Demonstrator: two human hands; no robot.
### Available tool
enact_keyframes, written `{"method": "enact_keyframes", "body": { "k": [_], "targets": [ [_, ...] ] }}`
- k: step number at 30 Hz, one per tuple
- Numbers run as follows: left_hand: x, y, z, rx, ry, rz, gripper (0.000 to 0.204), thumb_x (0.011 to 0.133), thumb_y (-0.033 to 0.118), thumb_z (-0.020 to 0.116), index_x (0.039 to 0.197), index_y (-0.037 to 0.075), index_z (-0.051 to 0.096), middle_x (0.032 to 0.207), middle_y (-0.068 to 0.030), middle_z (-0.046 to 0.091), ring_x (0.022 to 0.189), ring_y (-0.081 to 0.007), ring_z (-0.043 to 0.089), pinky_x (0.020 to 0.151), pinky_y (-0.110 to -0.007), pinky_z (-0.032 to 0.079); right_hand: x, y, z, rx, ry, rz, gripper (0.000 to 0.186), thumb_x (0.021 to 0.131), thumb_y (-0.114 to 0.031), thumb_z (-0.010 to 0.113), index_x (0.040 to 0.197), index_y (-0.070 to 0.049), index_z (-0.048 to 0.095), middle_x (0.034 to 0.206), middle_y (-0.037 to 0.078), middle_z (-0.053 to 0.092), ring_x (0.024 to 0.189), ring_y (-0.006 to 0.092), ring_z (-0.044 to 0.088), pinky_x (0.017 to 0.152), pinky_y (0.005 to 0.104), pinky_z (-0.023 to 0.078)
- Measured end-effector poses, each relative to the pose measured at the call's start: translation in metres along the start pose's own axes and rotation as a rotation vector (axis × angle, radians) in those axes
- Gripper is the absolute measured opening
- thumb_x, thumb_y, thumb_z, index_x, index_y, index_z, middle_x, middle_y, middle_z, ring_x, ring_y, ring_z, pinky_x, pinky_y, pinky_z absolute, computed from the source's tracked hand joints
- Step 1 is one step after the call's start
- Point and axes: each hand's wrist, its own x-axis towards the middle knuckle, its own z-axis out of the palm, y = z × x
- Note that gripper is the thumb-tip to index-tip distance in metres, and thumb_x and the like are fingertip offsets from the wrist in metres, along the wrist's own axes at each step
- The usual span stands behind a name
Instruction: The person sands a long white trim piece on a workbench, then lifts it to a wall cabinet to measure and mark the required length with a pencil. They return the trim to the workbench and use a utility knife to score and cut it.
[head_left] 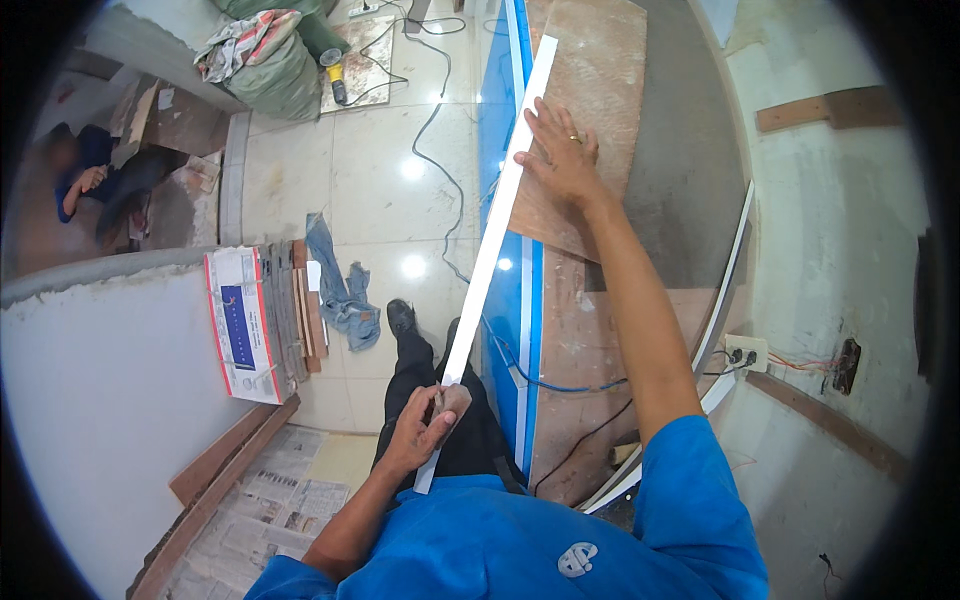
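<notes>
A long white strip (490, 250) runs slantwise from the edge of the worktop down to my waist. Its far end rests over a brown wooden board (610, 60). My left hand (415, 432) is closed around a small brownish piece (455, 400), pressed against the strip near its lower end; I cannot make out exactly what the piece is. Farther up, my right hand (565, 155) lies with spread fingers, its fingertips on the strip's edge and its palm over the board. A ring is on one finger.
The worktop has a blue-covered front (525, 340). Cables cross the tiled floor (290, 200). Stacked boxes (240, 325), jeans (345, 300), a yellow-black power tool (335, 75) and green sacks (285, 75) lie leftward. A wall socket (745, 354) is at right. Another person (90, 175) sits far left.
</notes>
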Motion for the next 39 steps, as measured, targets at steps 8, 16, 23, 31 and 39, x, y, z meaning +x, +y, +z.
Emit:
{"method": "enact_keyframes", "body": {
  "k": [8,16,23,31,39],
  "targets": [
    [0.009,-0.003,-0.017,-0.176,0.051,-0.162,0.052,0.106,0.042,0.062,0.136,0.0,0.059,0.109,-0.0094,0.062,0.103,-0.0201,0.061,0.094,-0.033,0.048,0.006,0.012,0.01,0.03,-0.004,-0.025,0.111,0.078,-0.074,0.074,0.166,-0.018,0.037,0.177,0.001,0.024,0.165,0.0317,0.009,0.127,0.0683,-0.002],
    [0.298,0.106,-0.016,0.013,0.279,0.205,0.05,0.11,0.046,0.052,0.106,-0.003,0.062,0.092,-0.0126,0.06,0.087,-0.0167,0.054,0.076,-0.035,0.046,0.007,0.017,0.008,0.137,0.053,0.006,0.12,0.069,-0.074,0.081,0.165,-0.015,0.038,0.175,0.003,0.031,0.163,0.0416,0.01,0.126,0.0687,-0.001],
    [0.475,0.199,0.002,-0.153,0.208,0.365,0.059,0.103,0.049,0.061,0.107,-0.01,0.065,0.088,-0.0135,0.065,0.073,-0.0183,0.06,0.065,-0.032,0.049,0.004,0.018,0.014,0.17,0.119,-0.041,0.107,0.072,-0.069,0.083,0.158,-0.013,0.05,0.173,0.003,0.035,0.162,0.045,0.01,0.126,0.0671,0.001],
    [0.389,0.131,-0.004,0.183,0.257,0.224,0.067,0.103,0.05,0.062,0.121,-0.015,0.062,0.1,-0.0224,0.07,0.091,-0.0239,0.066,0.081,-0.036,0.053,-0.001,0.011,0.007,0.127,0.135,-0.059,0.093,0.082,-0.066,0.077,0.155,-0.013,0.053,0.175,0.001,0.03,0.163,0.0425,0.009,0.126,0.0682,0.003],
    [0.427,0.186,-0.005,0.046,0.241,0.399,0.061,0.104,0.053,0.057,0.092,-0.007,0.061,0.079,-0.0174,0.061,0.074,-0.0221,0.058,0.069,-0.039,0.049,0.0,0.01,0.012,0.079,0.153,-0.065,0.09,0.083,-0.065,0.076,0.155,-0.016,0.054,0.174,-0.002,0.03,0.164,0.0413,0.008,0.127,0.0683,0.003]
  ]
}}
